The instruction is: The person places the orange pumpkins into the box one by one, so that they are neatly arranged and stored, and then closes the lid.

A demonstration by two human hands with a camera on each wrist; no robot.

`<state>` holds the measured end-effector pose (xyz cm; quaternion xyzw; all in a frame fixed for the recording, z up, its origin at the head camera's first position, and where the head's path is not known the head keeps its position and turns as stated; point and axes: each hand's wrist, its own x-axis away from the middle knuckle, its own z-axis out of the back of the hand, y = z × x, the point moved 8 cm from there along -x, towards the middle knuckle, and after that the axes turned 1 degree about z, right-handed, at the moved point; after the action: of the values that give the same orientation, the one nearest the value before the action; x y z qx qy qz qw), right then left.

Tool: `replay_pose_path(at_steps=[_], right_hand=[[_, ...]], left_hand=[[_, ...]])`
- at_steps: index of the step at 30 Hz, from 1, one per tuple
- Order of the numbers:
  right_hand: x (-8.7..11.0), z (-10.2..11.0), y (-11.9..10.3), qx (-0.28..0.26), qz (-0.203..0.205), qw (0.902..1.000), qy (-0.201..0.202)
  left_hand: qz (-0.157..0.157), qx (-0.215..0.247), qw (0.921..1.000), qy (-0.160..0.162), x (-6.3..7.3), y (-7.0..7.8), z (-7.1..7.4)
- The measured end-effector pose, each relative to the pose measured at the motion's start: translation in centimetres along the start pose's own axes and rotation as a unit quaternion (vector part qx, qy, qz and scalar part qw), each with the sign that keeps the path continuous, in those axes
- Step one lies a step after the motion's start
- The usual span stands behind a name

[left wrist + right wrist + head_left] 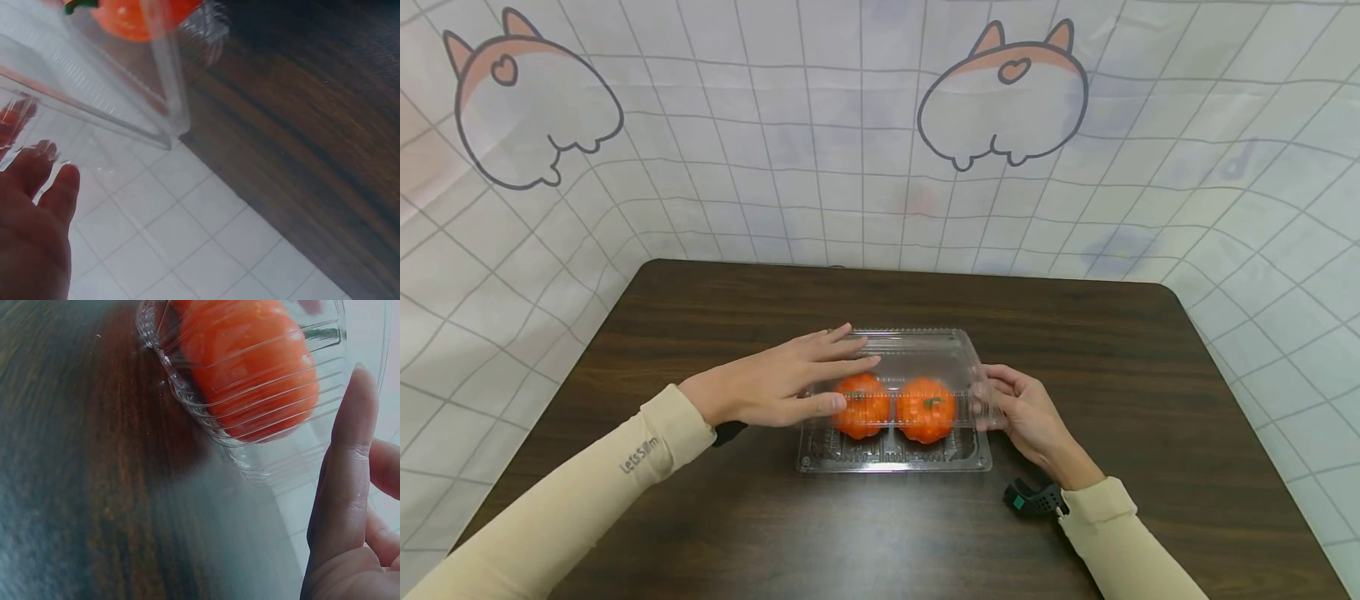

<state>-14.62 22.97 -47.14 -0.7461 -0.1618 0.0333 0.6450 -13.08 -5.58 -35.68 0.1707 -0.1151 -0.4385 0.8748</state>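
Observation:
Two small orange pumpkins, a left one [867,421] and a right one with a green stem [927,412], sit side by side in a clear plastic clamshell container [880,467]. Its see-through lid [917,354] slants up from the back edge, its front edge raised above the base. My left hand [767,385] lies along the lid's left side, fingers straight and spread. In the left wrist view, the left fingertips [65,181] are at the lid's rim. At the lid's right edge, my right hand [1033,421] touches the plastic with extended fingers, partly seen through it.
The container stands on a dark wood-grain table [880,542]. Behind and beside the table hangs a white grid-patterned cloth [820,183] with cartoon animal prints. A black wrist strap [1033,498] sits at my right wrist.

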Motion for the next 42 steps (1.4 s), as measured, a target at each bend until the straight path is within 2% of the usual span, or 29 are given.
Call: replay_pose_path(at_steps=[6,12,21,27,32,37,42], right_hand=[[0.0,0.1,0.1,-0.002,0.003,1.0000,0.000],[0.0,0.1,0.4,-0.004,0.001,1.0000,-0.007],[0.4,0.5,0.6,-0.032,-0.039,0.9986,0.018],[0.7,0.8,0.5,-0.039,-0.047,0.9980,0.017],[0.7,0.8,0.1,-0.018,-0.047,0.9986,0.014],[0.9,1.0,-0.1,0.029,-0.059,0.9977,0.015],[2.1,0.8,-0.3,0.065,-0.075,0.9950,-0.012]], left_hand=[[-0.018,-0.042,0.9990,-0.002,0.1,0.0,-1.4],[-0.034,-0.058,0.9977,0.011,0.4,0.0,-2.2],[-0.038,-0.091,0.9949,0.025,0.5,0.6,-3.2],[-0.044,-0.114,0.9918,0.037,0.6,1.0,-4.0],[-0.053,-0.139,0.9878,0.046,0.6,1.1,-4.1],[-0.055,-0.158,0.9848,0.046,0.6,1.2,-4.3],[-0.049,-0.159,0.9851,0.042,0.8,1.0,-4.6]])
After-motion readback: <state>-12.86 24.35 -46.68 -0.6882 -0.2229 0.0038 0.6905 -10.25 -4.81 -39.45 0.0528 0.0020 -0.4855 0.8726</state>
